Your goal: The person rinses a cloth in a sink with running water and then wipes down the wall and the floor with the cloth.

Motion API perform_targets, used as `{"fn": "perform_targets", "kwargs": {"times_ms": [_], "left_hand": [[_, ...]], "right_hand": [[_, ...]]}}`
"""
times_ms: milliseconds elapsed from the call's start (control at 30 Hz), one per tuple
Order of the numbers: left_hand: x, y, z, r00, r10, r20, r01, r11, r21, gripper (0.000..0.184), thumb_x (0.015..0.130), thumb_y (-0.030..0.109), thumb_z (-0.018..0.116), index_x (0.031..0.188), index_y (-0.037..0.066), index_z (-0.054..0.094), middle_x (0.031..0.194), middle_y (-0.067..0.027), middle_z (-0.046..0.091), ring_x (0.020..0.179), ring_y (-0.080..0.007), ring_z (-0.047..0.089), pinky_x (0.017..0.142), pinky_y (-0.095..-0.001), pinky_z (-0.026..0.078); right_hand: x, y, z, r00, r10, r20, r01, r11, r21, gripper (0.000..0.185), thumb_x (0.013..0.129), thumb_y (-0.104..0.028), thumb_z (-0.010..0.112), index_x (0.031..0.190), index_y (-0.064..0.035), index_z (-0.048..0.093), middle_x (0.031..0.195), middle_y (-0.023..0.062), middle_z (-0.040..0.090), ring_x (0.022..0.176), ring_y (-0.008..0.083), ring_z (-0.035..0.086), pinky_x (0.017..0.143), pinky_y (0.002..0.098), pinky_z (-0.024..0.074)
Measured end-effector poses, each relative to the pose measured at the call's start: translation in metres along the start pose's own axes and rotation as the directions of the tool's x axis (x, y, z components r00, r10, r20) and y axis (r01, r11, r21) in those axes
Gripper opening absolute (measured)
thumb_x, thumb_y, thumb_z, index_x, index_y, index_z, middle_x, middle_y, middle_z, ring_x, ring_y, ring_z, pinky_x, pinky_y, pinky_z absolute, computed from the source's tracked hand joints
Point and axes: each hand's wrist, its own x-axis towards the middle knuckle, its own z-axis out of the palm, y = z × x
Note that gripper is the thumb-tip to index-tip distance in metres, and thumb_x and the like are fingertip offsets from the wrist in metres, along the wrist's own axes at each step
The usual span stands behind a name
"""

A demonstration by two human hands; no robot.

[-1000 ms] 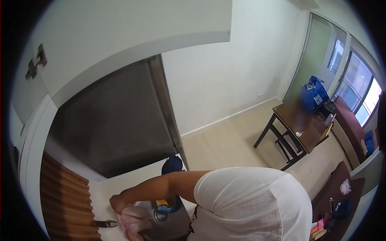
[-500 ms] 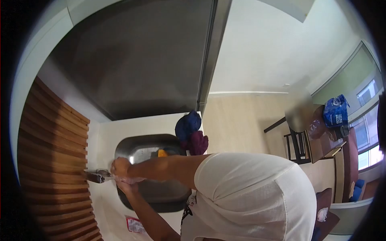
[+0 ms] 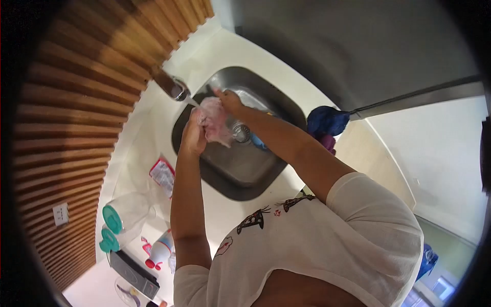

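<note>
**Pink cloth [image 3: 217, 125] stretched between our hands under the running tap [image 3: 178, 91]**

We lean over a steel sink [image 3: 240, 179], and we read the clock from its middle, with twelve at the top of the view. The pink cloth is over the basin, toward ten o'clock, wet and bunched, with water from the tap falling at its upper edge. Our left hand [image 3: 193, 134] is at the cloth's nine o'clock side, its fingers closed on the edge. Our right hand [image 3: 230, 101] touches the cloth at its one o'clock side, fingers pointing toward ten; we cannot tell whether they pinch the fabric or only lie against it. The two hands are apart, with the cloth between them.

In the basin, the round drain strainer [image 3: 241, 134] lies just beside the cloth, at its four o'clock. A blue item [image 3: 258, 142] sits near the strainer, partly under our right forearm.

On the counter [image 3: 138, 158], a dark blue cloth [image 3: 325, 120] lies at three o'clock by the sink's rim, touching a maroon cloth [image 3: 328, 143]. A red-and-white packet [image 3: 162, 176] lies at eight o'clock. Farther out the same way we see two clear containers with teal lids [image 3: 112, 220]. At seven o'clock are a white bottle with a red cap [image 3: 161, 251] and, beyond it, a dark boxy object [image 3: 134, 273]. Wooden slats [image 3: 76, 123] line the wall from nine to eleven o'clock.
</note>
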Motion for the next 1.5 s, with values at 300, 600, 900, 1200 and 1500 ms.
{"fn": "perform_targets", "kwargs": {"times_ms": [300,600,900,1200,1500], "left_hand": [[0.007,-0.041,-0.026,0.944,0.253,0.209,-0.034,0.708,-0.705,0.035,0.086,0.019,0.037,0.114,0.0,0.048,0.107,-0.0118,0.057,0.09,-0.0231,0.058,0.089,-0.0376,0.044],[0.06,-0.125,-0.024,0.95,-0.252,-0.182,0.178,0.92,-0.348,0.031,0.09,0.029,0.039,0.11,0.009,0.053,0.101,-0.0082,0.059,0.094,-0.0233,0.057,0.076,-0.0384,0.048],[0.055,-0.111,-0.023,0.987,-0.113,0.111,0.158,0.715,-0.681,0.031,0.092,0.033,0.041,0.108,0.01,0.055,0.094,-0.006,0.06,0.083,-0.0182,0.061,0.063,-0.033,0.051],[0.011,-0.053,0.028,0.993,0.085,-0.081,-0.117,0.696,-0.709,0.032,0.089,0.031,0.049,0.109,0.008,0.053,0.097,-0.0085,0.06,0.09,-0.0196,0.06,0.076,-0.0364,0.051],[-0.004,-0.075,-0.008,0.997,0.042,-0.071,-0.081,0.641,-0.763,0.059,0.085,0.056,0.042,0.118,0.008,0.048,0.113,-0.0092,0.055,0.105,-0.0259,0.052,0.091,-0.0444,0.041]], "right_hand": [[-0.043,0.031,0.013,0.822,0.063,0.566,-0.479,0.613,0.628,0.07,0.085,-0.063,0.034,0.127,-0.0067,0.041,0.121,0.0131,0.05,0.104,0.0261,0.052,0.088,0.043,0.044],[-0.066,-0.005,0.043,0.914,0.113,0.389,-0.215,0.949,0.231,0.02,0.083,-0.026,0.059,0.075,-0.0077,0.059,0.071,0.0078,0.061,0.061,0.0251,0.061,0.049,0.0412,0.0491],[-0.022,-0.002,0.01,0.947,-0.306,-0.102,0.182,0.768,-0.614,0.036,0.079,-0.041,0.053,0.084,-0.0056,0.061,0.079,0.015,0.062,0.075,0.0335,0.061,0.061,0.0453,0.0458],[0.005,0.106,0.005,0.862,0.405,0.306,-0.506,0.722,0.471,0.062,0.085,-0.054,0.041,0.13,-0.0119,0.035,0.125,0.0091,0.043,0.111,0.0205,0.047,0.089,0.0381,0.04],[-0.042,0.031,0.023,0.824,0.072,0.563,-0.494,0.578,0.649,0.038,0.086,-0.033,0.053,0.112,-0.0056,0.05,0.101,0.0109,0.057,0.087,0.0219,0.058,0.079,0.0341,0.0483]]}}
